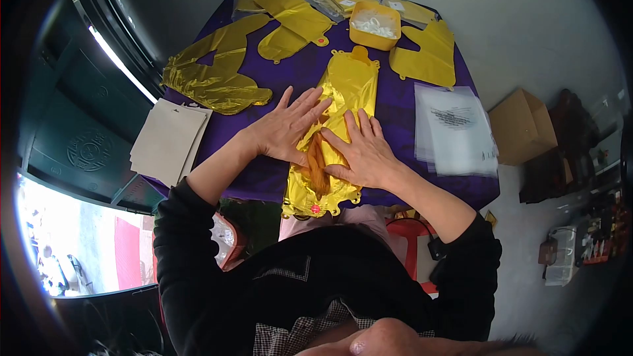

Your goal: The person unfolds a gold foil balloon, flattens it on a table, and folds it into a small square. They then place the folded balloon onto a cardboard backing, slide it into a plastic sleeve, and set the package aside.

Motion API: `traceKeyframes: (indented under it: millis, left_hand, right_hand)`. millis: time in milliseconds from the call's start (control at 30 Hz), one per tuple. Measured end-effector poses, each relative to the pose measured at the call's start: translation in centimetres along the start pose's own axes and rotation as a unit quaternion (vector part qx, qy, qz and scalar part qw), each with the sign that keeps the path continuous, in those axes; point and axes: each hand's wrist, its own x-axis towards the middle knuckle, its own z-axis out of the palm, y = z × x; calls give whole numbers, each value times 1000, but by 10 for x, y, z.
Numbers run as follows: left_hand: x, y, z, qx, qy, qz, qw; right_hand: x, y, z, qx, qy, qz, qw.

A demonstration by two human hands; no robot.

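Note:
A long gold foil balloon (pixel 357 82) lies flat down the middle of the purple-covered table (pixel 395 102), its near end hanging at the table's front edge. My left hand (pixel 285 130) is spread on its left edge, fingers stretched out and pointing away from me. Lying open on the right part of the foil, my right hand (pixel 367 153) has its thumb and index finger reaching toward the middle. Between the two hands runs a crumpled, darker orange-gold fold (pixel 318 165). A small red mark shows at the near end.
More flat gold foil balloons (pixel 224 59) lie at the back left and back right. A yellow tub (pixel 375 25) holds small white pieces. Grey-white cards (pixel 170 142) are stacked at left, clear plastic bags (pixel 453 125) at right. A cardboard box (pixel 523 126) stands beyond the right edge.

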Motion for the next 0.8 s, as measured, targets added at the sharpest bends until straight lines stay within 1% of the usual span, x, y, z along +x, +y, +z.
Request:
traceKeyframes:
  millis: [33,100,133,167,233,267,300,367,400,433,533,600,633,667,700,733,767,800]
  left_hand:
    - [-3,-4,-4,1,0,-2,1000]
    - [-9,-14,-11,-161,12,-13,987]
    - [-12,-14,-11,-223,85,-24,971]
    - [-14,-13,-18,-221,84,-24,971]
    - [-18,-10,-32,-278,108,13,954]
    - [-18,-2,-32,-282,143,39,948]
    - [-20,2,-30,-283,142,39,948]
    - [-25,8,-25,-168,64,97,979]
    - [-29,11,-19,-154,37,79,984]
    - [-32,15,-17,-154,37,79,984]
    - [-40,20,-15,-150,9,35,988]
    - [-42,20,-13,-136,7,30,990]
    - [-42,20,-13,-124,8,21,992]
    - [-42,20,-12,-125,9,22,992]
    - [-43,20,-12,-133,17,22,991]
    - [-43,20,-10,-141,23,23,989]
    - [-44,21,-10,-142,23,23,989]
    - [-45,21,-9,-140,22,20,990]
  right_hand:
    - [0,0,0,1,0,-2,1000]
    - [-1,0,-1,8,11,-3,1000]
    - [-1,0,-1,9,12,-3,1000]
    - [-1,0,0,8,16,-4,1000]
    - [-1,0,1,8,20,-5,1000]
    - [-1,0,0,6,21,-6,1000]
    - [-1,0,1,5,22,-7,1000]
    - [-1,1,2,6,26,-8,1000]
    - [-1,1,2,7,31,-8,999]
    - [-1,1,2,8,31,-8,999]
    - [-3,4,4,10,11,-3,1000]
    - [-5,10,11,84,56,9,995]
    - [-10,15,12,83,56,10,995]
    - [-15,17,3,92,82,5,992]
    - [-21,17,-5,101,106,0,989]
    - [-28,12,-11,99,116,-20,988]
    - [-37,5,-19,99,115,-19,988]
    - [-46,-4,-27,109,96,-69,987]
